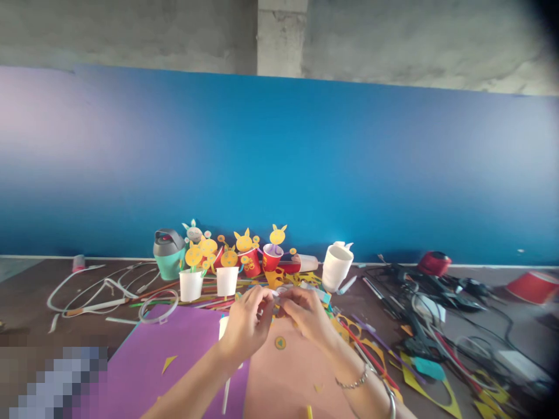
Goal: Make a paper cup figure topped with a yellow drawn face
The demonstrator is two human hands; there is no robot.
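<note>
Head view, near edge of worktop (30,285): a purple sheet (144,372) lies left of a peach sheet (288,384); a white stick (226,397) rests on the purple one.
Disc: a small round piece with a triangle on it (280,343) lies on the peach sheet, just nearer than the fingertips.
Hands: left hand (248,320) and right hand (308,311) meet over the sheets' far edge, fingers narrowed in a pinch.
Held: a small pale piece (283,289) between both hands' fingertips — mostly hidden, so its shape is unclear.
Right side: yellow paper offcuts (419,384), then tangled black cables (506,317); a red cup (533,287) lies near the right edge.
Far edge: two white cups (191,286) with yellow paper figures (194,255) stand left of centre — a teal container (171,263) beside them.
Behind: a blue panel (279,157) below a concrete wall (131,35).
</note>
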